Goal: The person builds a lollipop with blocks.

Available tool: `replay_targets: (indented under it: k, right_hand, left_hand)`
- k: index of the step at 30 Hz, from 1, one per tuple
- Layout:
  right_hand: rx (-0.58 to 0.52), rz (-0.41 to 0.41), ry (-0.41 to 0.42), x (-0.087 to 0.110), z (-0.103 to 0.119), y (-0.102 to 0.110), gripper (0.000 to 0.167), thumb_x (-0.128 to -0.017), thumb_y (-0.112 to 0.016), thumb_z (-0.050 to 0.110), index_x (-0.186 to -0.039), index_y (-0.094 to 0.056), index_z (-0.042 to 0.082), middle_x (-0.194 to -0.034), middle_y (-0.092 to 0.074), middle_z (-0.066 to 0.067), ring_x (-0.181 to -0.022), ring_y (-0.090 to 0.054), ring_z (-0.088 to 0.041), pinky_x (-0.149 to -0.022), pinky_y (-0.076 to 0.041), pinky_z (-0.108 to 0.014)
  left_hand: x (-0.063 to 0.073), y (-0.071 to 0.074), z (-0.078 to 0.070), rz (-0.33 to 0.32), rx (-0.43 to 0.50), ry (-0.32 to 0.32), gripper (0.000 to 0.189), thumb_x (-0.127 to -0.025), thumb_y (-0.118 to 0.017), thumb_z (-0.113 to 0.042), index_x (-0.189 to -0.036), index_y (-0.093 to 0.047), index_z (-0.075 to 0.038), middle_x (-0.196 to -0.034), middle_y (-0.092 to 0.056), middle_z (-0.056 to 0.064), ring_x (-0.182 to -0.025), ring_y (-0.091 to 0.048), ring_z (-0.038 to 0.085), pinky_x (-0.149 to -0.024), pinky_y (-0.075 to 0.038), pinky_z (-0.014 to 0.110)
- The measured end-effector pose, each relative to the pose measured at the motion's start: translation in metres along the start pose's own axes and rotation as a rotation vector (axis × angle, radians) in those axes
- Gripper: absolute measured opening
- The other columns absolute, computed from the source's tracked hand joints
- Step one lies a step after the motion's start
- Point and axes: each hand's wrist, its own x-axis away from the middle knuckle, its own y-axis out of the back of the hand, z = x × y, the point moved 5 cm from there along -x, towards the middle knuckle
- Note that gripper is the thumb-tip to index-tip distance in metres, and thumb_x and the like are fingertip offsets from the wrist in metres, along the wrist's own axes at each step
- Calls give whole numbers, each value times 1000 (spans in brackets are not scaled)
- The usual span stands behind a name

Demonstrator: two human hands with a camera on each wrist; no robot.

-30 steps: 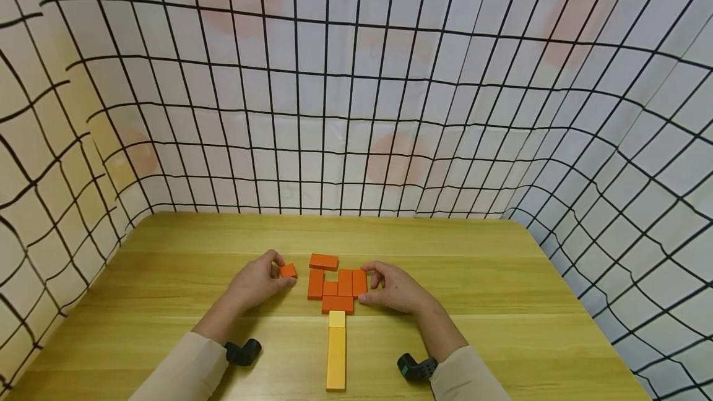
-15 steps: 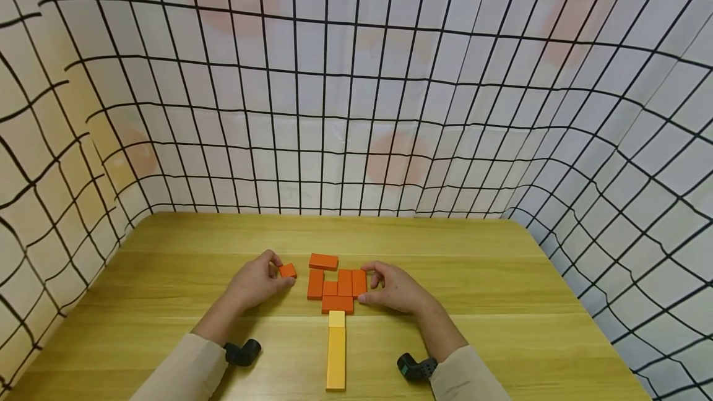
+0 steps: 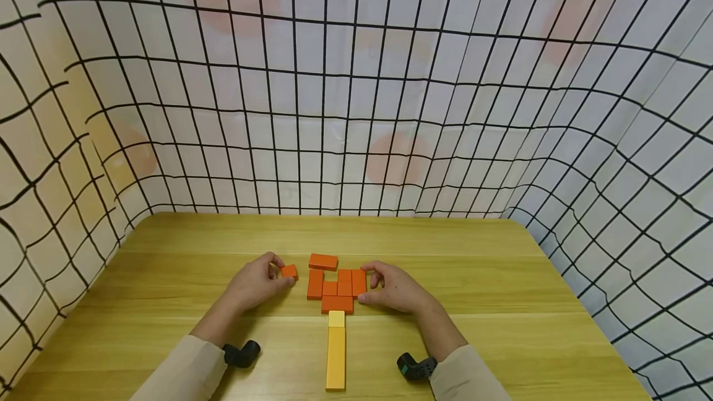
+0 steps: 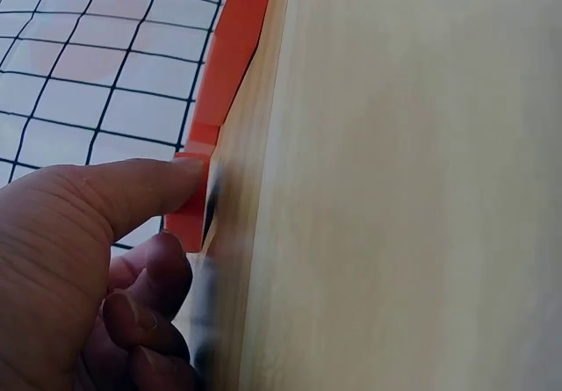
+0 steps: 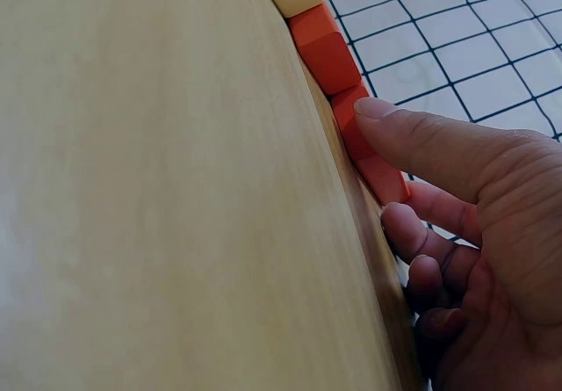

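Note:
Thumb and fingers of my left hand (image 3: 250,284) pinch a small orange block (image 3: 289,271), which stands apart from the group to its left; the left wrist view shows the thumb across this small block (image 4: 186,226). My right hand (image 3: 400,289) pinches the rightmost upright orange block (image 3: 359,283) at its near and far ends. That block touches another upright block (image 3: 345,283). Beside them lie a short orange block (image 3: 330,288), an upright left block (image 3: 315,284) and a crosswise block (image 3: 337,305) below. A loose orange block (image 3: 323,261) lies slightly tilted at the top.
Under the orange group, a short pale yellow block (image 3: 337,319) and a long yellow strip (image 3: 336,357) run toward the near edge. All lie on a wood-grain table (image 3: 479,265). A black grid net (image 3: 356,116) over white sheeting rises behind and at both sides.
The small block in my left hand has shifted very slightly to the right. My right hand and the other blocks stay in place.

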Motion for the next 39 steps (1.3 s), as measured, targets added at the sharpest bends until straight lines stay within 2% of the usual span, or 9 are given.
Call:
replay_targets:
  k: [8,13,23,28,32,39]
  right_hand:
    - [7,-2,-7,0,0,0,61,-86,-84,32,-139,-58,16,-95,-57,-1,-79,-50,-17,-72,-42,-31]
    - [11,-2,-5,0,0,0,62,-85,-84,32,-139,-58,16,-95,-57,-2,-77,-50,-17,-71,-42,-30]
    - [10,-2,-5,0,0,1,61,-86,-84,32,-139,-58,15,-95,-57,-2,-78,-50,-17,-72,-42,-31]
    - [18,5,4,-1,1,1,61,-86,-84,32,-138,-58,16,-95,-57,-2,-78,-50,-16,-71,-42,-30]
    - [16,9,3,-1,1,0,61,-86,-84,33,-138,-58,15,-95,-57,-2,-77,-50,-16,-70,-42,-30]
    - [16,10,-6,-1,2,1,60,-86,-84,33,-138,-59,16,-95,-58,-2,-77,-51,-16,-70,-43,-29]
  left_hand:
    - [-2,-2,-1,-35,13,-1,42,-87,-79,-46,-108,-63,-14,-77,-56,0,-65,-49,16,-62,-38,31]
    - [-1,-3,-6,-54,57,-12,44,-86,-80,-47,-110,-64,-15,-74,-57,0,-63,-49,16,-60,-38,29]
    - [-1,-14,-28,-7,107,-52,40,-86,-82,-41,-110,-66,-15,-71,-55,0,-58,-44,14,-53,-34,27]
    - [-5,-22,-43,13,91,-80,35,-86,-82,-38,-107,-66,-16,-70,-55,0,-58,-45,14,-54,-35,27]
    - [-9,-28,-54,27,50,-97,34,-86,-82,-38,-108,-68,-16,-73,-56,0,-63,-49,14,-60,-40,28]
    - [-17,-37,-63,49,-37,-108,35,-86,-83,-37,-112,-70,-16,-81,-63,-3,-71,-54,13,-69,-45,29]
